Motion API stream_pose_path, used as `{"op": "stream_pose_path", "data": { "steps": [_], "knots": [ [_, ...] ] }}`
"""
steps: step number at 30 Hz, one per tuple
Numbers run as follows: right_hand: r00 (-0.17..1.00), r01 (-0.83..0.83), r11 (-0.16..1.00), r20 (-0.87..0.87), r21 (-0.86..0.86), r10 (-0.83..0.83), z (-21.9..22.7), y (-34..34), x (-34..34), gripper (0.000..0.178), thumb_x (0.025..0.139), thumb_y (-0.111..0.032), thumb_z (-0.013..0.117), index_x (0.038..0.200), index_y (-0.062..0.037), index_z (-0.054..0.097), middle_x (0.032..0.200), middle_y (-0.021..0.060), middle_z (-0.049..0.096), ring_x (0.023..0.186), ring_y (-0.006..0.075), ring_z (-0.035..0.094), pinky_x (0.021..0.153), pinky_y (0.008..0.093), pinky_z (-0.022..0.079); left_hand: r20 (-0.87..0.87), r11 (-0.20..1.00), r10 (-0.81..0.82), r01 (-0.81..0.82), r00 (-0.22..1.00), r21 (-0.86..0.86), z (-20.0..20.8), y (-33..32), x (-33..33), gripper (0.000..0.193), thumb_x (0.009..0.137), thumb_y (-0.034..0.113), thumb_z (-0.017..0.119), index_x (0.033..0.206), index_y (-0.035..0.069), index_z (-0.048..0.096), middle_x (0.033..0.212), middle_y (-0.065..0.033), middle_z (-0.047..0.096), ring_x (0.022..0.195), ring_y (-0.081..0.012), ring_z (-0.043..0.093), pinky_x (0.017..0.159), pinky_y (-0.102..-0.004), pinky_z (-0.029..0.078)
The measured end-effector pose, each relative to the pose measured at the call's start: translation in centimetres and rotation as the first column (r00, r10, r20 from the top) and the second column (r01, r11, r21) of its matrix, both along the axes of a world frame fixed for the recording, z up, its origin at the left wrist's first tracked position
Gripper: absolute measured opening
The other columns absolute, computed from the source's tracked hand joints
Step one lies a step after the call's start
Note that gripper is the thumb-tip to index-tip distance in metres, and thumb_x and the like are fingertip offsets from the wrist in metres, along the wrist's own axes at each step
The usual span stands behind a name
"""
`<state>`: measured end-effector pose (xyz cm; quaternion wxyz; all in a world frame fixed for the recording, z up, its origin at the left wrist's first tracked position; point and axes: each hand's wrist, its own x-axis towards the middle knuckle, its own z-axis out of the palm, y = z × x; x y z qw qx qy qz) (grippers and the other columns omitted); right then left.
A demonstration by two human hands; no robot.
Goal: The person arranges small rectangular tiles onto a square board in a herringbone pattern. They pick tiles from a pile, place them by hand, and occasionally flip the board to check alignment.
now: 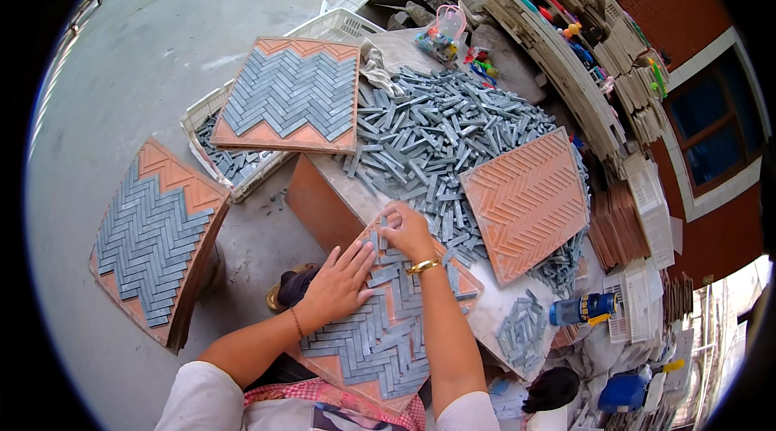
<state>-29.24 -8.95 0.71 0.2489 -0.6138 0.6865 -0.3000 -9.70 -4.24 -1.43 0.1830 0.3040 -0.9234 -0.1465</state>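
Observation:
In front of me lies an orange mould tray (331, 365), partly filled with slim grey tile strips (368, 350) in a herringbone pattern. My left hand (338, 281) rests flat on the strips with its fingers stretched out. At the tray's far end my right hand (410, 233), with a gold bracelet (423, 267) at the wrist, pinches a small grey tile strip (383, 222). Its fingers partly hide that strip. Beyond the tray spreads a big heap of loose grey tile strips (440, 128).
A bare orange mould tray (525, 204) leans on the heap at right. Filled trays stand far left (153, 237) and at the back (291, 91), the latter above a white crate (194, 120). A blue bottle (582, 309) and a smaller strip pile (524, 334) are at right.

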Motion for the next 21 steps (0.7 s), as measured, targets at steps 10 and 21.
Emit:
{"op": "stream_pose_path", "data": {
  "steps": [10, 21],
  "knots": [
    [0.991, 0.085, 0.989, 0.113, -0.118, -0.072, 0.1, 2.2, -2.1, 0.024, 0.074, -0.004, 0.061, 0.097, -0.0022, 0.061, 0.069, 0.0078, 0.061, 0.061, 0.0151, 0.057, 0.058, 0.0271, 0.046, 0.044, 1.000, -0.005, 0.004, 0.999, 0.015, 0.0, -0.1, -0.3, 0.071, 0.081, 0.042, 0.055, 0.134, 0.000, 0.034, 0.142, -0.0118, 0.030, 0.133, -0.0257, 0.023, 0.106, -0.0477, 0.022],
    [0.965, 0.240, 0.943, -0.049, -0.230, -0.258, -0.9, 8.1, -4.4, 0.019, 0.080, -0.011, 0.059, 0.095, 0.0006, 0.064, 0.081, 0.0110, 0.064, 0.070, 0.0195, 0.061, 0.064, 0.0288, 0.048, -0.021, 0.999, -0.006, 0.005, 1.000, -0.046, -1.5, -4.3, -4.7, 0.065, 0.082, 0.037, 0.054, 0.134, 0.002, 0.036, 0.142, -0.0100, 0.032, 0.133, -0.0232, 0.025, 0.107, -0.0447, 0.019]
  ]
}}
